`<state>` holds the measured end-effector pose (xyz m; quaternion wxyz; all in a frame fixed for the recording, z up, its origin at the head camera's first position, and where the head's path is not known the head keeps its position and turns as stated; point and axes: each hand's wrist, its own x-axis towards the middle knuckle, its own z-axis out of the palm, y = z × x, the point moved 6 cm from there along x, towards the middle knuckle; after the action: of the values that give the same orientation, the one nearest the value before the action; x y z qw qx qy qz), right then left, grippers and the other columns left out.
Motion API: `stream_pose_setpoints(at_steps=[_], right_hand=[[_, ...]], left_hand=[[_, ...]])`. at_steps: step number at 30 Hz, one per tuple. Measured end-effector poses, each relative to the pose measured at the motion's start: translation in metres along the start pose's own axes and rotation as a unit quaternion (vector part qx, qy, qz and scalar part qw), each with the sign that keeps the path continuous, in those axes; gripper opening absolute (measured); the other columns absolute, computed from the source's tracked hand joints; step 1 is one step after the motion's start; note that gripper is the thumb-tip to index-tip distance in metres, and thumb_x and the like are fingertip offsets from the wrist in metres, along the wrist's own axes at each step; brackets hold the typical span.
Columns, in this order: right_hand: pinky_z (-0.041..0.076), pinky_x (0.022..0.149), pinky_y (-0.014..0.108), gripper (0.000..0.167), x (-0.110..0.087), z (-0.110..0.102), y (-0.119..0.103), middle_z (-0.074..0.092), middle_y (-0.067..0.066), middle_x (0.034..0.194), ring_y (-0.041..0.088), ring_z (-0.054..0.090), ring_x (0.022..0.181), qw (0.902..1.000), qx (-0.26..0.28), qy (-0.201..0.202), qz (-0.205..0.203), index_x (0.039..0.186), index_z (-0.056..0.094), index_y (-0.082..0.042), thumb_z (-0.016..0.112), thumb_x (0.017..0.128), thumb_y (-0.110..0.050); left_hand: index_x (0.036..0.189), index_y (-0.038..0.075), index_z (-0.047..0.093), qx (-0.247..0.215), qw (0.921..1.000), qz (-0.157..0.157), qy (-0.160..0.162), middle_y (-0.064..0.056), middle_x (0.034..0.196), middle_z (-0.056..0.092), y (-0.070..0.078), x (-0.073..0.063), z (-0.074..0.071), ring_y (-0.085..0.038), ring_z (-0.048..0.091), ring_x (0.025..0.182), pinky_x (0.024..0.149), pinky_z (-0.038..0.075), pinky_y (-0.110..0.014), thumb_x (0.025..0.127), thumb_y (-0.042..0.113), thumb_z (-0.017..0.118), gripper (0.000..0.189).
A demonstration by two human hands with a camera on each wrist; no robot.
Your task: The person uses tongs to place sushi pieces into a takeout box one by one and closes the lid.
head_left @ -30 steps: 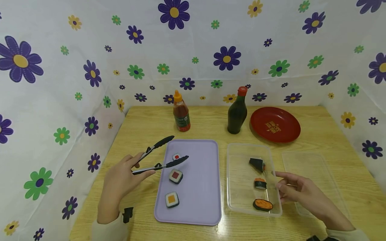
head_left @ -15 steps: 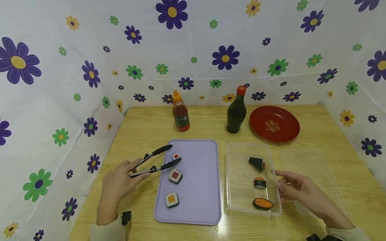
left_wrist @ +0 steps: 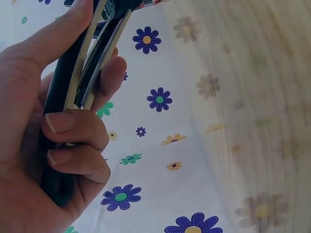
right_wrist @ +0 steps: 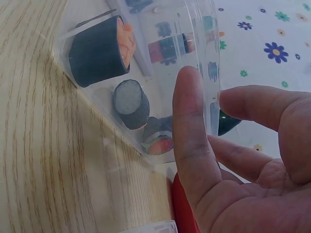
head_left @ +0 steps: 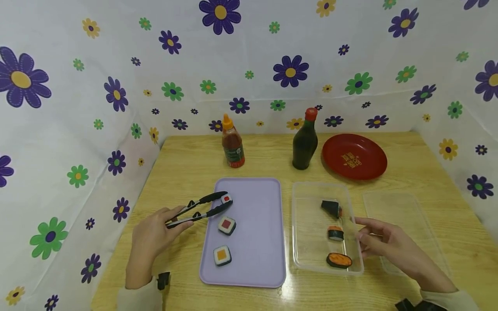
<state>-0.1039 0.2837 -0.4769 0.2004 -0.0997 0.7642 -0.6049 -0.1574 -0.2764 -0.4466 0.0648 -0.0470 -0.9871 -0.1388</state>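
Observation:
My left hand point(head_left: 153, 231) grips black-and-silver tongs point(head_left: 213, 197), fingers wrapped round the handles in the left wrist view. The tongs' black tips sit on either side of a small sushi roll point(head_left: 226, 198) with a red centre. It is on the lilac tray point(head_left: 256, 259), beside a roll point(head_left: 227, 225) with a dark red centre and one point(head_left: 222, 255) with an orange centre. My right hand point(head_left: 389, 242) rests its loosely bent fingers against the right wall of a clear plastic container point(head_left: 311, 259). Inside are a black hand roll point(head_left: 330, 208) and two orange-topped sushi pieces point(head_left: 336, 233).
A sauce bottle point(head_left: 233, 149) with a yellow cap and a dark bottle point(head_left: 305, 144) with a red cap stand behind the tray. A red plate point(head_left: 365, 157) lies at back right. The clear lid point(head_left: 397, 207) lies flat under and beyond my right hand.
The tongs have come down over the tray and their tips have narrowed around the small red-centred roll. My right hand stays at the container's wall.

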Motion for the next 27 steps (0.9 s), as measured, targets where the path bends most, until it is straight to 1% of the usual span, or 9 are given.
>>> stream_pose_setpoints(at_steps=[4, 9, 12, 18, 20, 21, 23, 25, 27], right_hand=[[0.064, 0.078, 0.039, 0.055, 0.001, -0.001, -0.001, 0.068, 0.006, 0.109, 0.022, 0.073, 0.091, 1.0, -0.001, 0.002, 0.005, 0.157, 0.033, 0.013, 0.053, 0.11, -0.009], [0.064, 0.078, 0.039, 0.056, 0.001, -0.002, -0.002, 0.068, 0.007, 0.109, 0.023, 0.073, 0.091, 1.0, -0.001, 0.002, 0.009, 0.157, 0.032, 0.013, 0.053, 0.11, -0.009], [0.064, 0.078, 0.039, 0.057, 0.001, -0.002, -0.002, 0.068, 0.007, 0.109, 0.023, 0.073, 0.091, 0.9999, -0.002, 0.002, 0.01, 0.157, 0.031, 0.014, 0.053, 0.11, -0.01], [0.064, 0.078, 0.038, 0.057, 0.001, -0.001, -0.003, 0.068, 0.007, 0.109, 0.02, 0.072, 0.09, 1.0, 0.004, 0.001, 0.006, 0.157, 0.031, 0.015, 0.054, 0.11, -0.009], [0.064, 0.078, 0.038, 0.058, 0.001, -0.001, -0.002, 0.068, 0.006, 0.109, 0.019, 0.072, 0.09, 1.0, 0.005, 0.003, 0.007, 0.157, 0.031, 0.016, 0.054, 0.11, -0.009], [0.064, 0.078, 0.038, 0.058, 0.001, -0.001, -0.002, 0.068, 0.005, 0.109, 0.019, 0.072, 0.09, 0.9999, 0.005, 0.004, 0.009, 0.157, 0.031, 0.016, 0.054, 0.11, -0.01], [0.064, 0.079, 0.037, 0.059, 0.0, -0.001, -0.001, 0.068, 0.005, 0.109, 0.018, 0.072, 0.09, 0.9998, 0.007, 0.006, 0.016, 0.157, 0.03, 0.016, 0.055, 0.11, -0.011], [0.064, 0.079, 0.037, 0.06, 0.0, -0.001, 0.0, 0.069, 0.005, 0.109, 0.018, 0.072, 0.09, 0.9997, 0.008, 0.007, 0.022, 0.157, 0.03, 0.015, 0.055, 0.11, -0.011], [0.064, 0.079, 0.037, 0.06, 0.0, -0.001, 0.0, 0.069, 0.005, 0.109, 0.019, 0.072, 0.09, 0.9997, 0.009, 0.008, 0.023, 0.157, 0.03, 0.015, 0.055, 0.11, -0.012]], left_hand=[[0.132, 0.027, 0.075, -0.003, 0.9995, 0.019, 0.023, 0.001, 0.09, 0.073, 0.003, 0.0, 0.0, -0.01, 0.044, 0.06, 0.05, 0.029, -0.027, 0.083, 0.055, 0.085, 0.057], [0.13, 0.027, 0.076, -0.027, 0.9944, 0.073, 0.071, 0.003, 0.086, 0.072, 0.015, 0.001, -0.004, -0.005, 0.04, 0.058, 0.05, 0.027, -0.023, 0.082, 0.051, 0.087, 0.055], [0.131, 0.027, 0.076, -0.05, 0.9898, 0.102, 0.086, 0.004, 0.088, 0.073, 0.027, 0.006, -0.011, -0.004, 0.04, 0.058, 0.05, 0.028, -0.022, 0.081, 0.048, 0.089, 0.055], [0.131, 0.025, 0.076, -0.066, 0.9834, 0.151, 0.076, 0.003, 0.091, 0.074, 0.062, 0.022, -0.022, -0.004, 0.042, 0.059, 0.051, 0.029, -0.021, 0.079, 0.049, 0.089, 0.058], [0.13, 0.024, 0.077, -0.067, 0.9806, 0.17, 0.072, 0.003, 0.093, 0.076, 0.075, 0.027, -0.024, -0.005, 0.045, 0.06, 0.051, 0.032, -0.021, 0.079, 0.051, 0.089, 0.06], [0.13, 0.024, 0.077, -0.067, 0.9789, 0.18, 0.07, 0.002, 0.094, 0.076, 0.083, 0.03, -0.025, -0.006, 0.048, 0.06, 0.052, 0.034, -0.022, 0.079, 0.052, 0.089, 0.06], [0.129, 0.025, 0.077, -0.067, 0.9749, 0.2, 0.071, 0.001, 0.099, 0.079, 0.098, 0.034, -0.025, -0.008, 0.059, 0.064, 0.054, 0.042, -0.023, 0.079, 0.054, 0.088, 0.059], [0.129, 0.025, 0.078, -0.067, 0.9704, 0.221, 0.07, -0.002, 0.107, 0.081, 0.113, 0.039, -0.024, -0.013, 0.071, 0.073, 0.057, 0.049, -0.025, 0.079, 0.055, 0.087, 0.059], [0.128, 0.026, 0.078, -0.065, 0.9667, 0.239, 0.063, -0.001, 0.11, 0.081, 0.127, 0.044, -0.02, -0.015, 0.074, 0.075, 0.056, 0.05, -0.026, 0.081, 0.056, 0.086, 0.057]])
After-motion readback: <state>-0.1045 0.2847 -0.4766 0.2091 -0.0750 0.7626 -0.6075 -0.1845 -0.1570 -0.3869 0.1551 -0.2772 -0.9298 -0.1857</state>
